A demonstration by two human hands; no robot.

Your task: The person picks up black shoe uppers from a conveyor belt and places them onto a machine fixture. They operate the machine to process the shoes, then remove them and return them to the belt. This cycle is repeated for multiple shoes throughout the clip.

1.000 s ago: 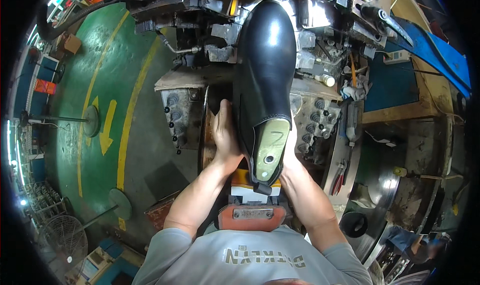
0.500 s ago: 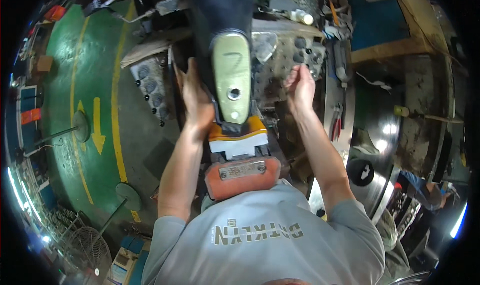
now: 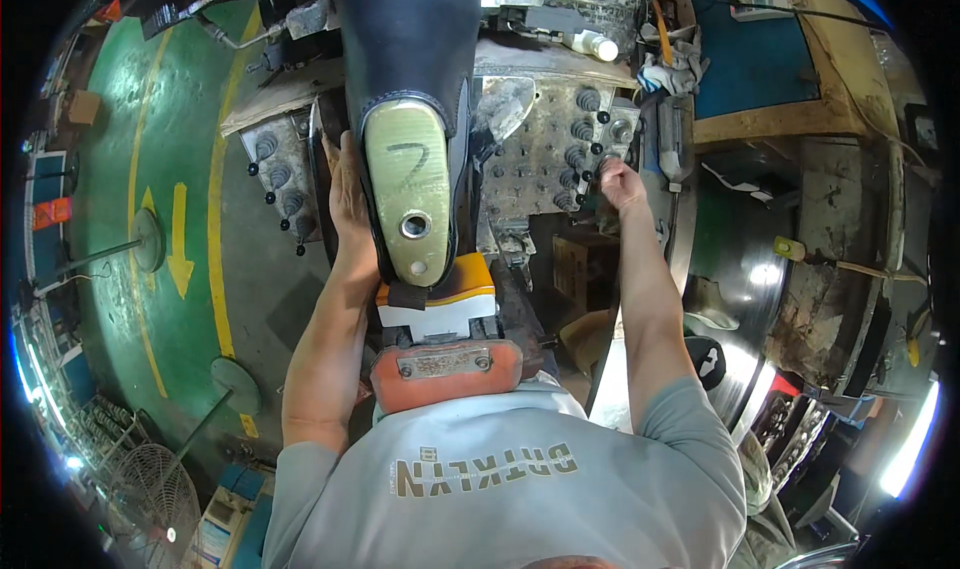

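A black boot upper (image 3: 412, 39) stretched over a pale green shoe last (image 3: 405, 149) is in front of me, its sole side facing up. The last has a metal-rimmed hole, and its near end rests by the orange and white pad (image 3: 440, 304). My left hand (image 3: 350, 209) lies flat along the left side of the boot, fingers stretched out. To the right, my right hand (image 3: 625, 184) has its fingers curled round a control knob at the edge of a metal panel (image 3: 525, 139); the fingers mostly hide the knob.
Black-tipped levers (image 3: 280, 199) stick out of a panel on the left. A red padded block (image 3: 446, 374) sits against my front. Further right is a shiny metal surface (image 3: 740, 309). Green floor (image 3: 120, 219) with yellow lines and a standing fan (image 3: 160, 489) lie left.
My right hand has moved right to the panel's edge and its fingers have closed. The boot has shifted slightly left against the pad, my left hand still along it. The whole view has shifted.
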